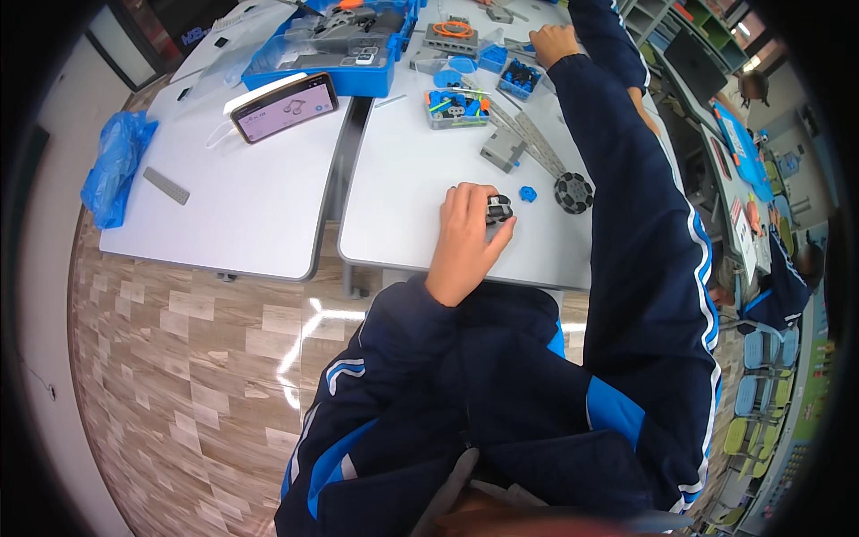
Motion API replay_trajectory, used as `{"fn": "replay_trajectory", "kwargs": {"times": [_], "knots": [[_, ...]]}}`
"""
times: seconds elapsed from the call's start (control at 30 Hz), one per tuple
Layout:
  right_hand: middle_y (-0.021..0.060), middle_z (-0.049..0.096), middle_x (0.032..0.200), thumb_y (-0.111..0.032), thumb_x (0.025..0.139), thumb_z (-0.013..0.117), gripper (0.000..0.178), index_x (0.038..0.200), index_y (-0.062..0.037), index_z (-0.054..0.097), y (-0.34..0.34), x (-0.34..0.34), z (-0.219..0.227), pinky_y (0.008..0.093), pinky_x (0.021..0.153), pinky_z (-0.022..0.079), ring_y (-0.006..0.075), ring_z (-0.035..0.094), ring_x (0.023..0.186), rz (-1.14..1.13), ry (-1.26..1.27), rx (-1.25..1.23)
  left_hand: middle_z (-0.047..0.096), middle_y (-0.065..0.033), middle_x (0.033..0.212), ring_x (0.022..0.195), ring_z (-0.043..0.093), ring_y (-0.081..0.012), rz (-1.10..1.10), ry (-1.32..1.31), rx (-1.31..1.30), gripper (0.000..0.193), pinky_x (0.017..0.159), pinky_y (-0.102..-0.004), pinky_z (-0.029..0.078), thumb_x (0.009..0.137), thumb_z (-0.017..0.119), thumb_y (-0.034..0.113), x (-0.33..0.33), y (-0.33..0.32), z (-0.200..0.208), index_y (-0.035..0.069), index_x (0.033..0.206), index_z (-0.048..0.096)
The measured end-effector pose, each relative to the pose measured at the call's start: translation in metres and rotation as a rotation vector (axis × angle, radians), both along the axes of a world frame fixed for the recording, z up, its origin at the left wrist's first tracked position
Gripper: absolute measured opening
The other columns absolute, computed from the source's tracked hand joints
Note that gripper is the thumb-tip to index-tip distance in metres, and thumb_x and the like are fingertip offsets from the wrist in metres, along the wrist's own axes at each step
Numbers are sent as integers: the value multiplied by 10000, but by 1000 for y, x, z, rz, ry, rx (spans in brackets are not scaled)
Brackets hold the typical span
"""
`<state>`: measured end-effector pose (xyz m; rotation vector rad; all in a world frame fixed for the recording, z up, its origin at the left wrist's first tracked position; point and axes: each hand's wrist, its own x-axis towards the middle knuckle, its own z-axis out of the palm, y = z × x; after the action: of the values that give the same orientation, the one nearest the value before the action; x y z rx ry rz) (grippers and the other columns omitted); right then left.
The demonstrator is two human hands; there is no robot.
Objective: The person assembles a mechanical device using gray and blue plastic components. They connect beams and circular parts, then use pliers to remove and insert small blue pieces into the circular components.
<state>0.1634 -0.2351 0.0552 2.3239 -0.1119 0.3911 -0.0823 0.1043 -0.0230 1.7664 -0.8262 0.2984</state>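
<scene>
My left hand (465,234) is closed around a small black-and-grey roller wheel (498,209) just above the table, thumb on one side and fingers on the other. My right arm stretches far across the table. At its end my right hand (556,45) has its fingers curled, beside a clear box of dark parts (520,80); what it holds, if anything, is hidden. A blue hub piece (528,193) lies right of the left hand. Farther right, another roller wheel (574,192) sits at the end of a long grey beam (540,143). A grey block-shaped module (504,150) stands beside that beam.
A clear box of blue and grey parts (457,108) stands farther back. On the left table are a propped phone (284,108), a blue bin (380,82), a grey flat bar (166,185) and a blue plastic bag (118,170). Another person's sleeve (610,36) reaches in nearby.
</scene>
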Motion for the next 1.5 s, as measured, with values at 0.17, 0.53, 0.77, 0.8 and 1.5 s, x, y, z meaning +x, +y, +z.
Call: {"fn": "replay_trajectory", "kwargs": {"times": [0.17,0.53,0.77,0.8,1.5], "knots": [[62,680,1044,-195,814,711,305,1116,-202,675,5,-6,1,572,825,428,262,655,1044,-30,-11,38,510,-140,1063,998,499,-336,-2,8,-3,358,880,-423,414,827,720,120,0,1,1,-1,1112,539],[32,642,1070,-155,744,758,397,1123,-208,653,-19,-5,-4,533,800,425,236,596,1091,84,-107,-36,512,-139,1040,964,489,-333,-10,12,-3,338,857,-422,410,828,716,119,1,0,0,-3,1091,541],[62,637,1083,-174,758,738,421,1164,-196,632,-5,-16,1,560,820,434,264,582,1115,80,-129,93,519,-141,1034,962,492,-335,-15,13,-9,342,856,-420,410,829,718,122,1,1,2,-4,1093,541],[69,636,1084,-179,764,732,421,1172,-193,629,-3,-17,3,568,826,435,271,580,1119,45,-125,172,519,-141,1034,963,493,-335,-14,16,-10,342,856,-419,410,829,718,122,1,1,2,-4,1093,540],[187,648,885,-344,814,745,366,999,-44,643,113,-261,104,461,741,506,381,640,836,502,267,846,638,-75,941,960,565,-295,52,-180,55,320,890,-412,421,732,721,-20,-4,-2,9,63,1033,650]]}}
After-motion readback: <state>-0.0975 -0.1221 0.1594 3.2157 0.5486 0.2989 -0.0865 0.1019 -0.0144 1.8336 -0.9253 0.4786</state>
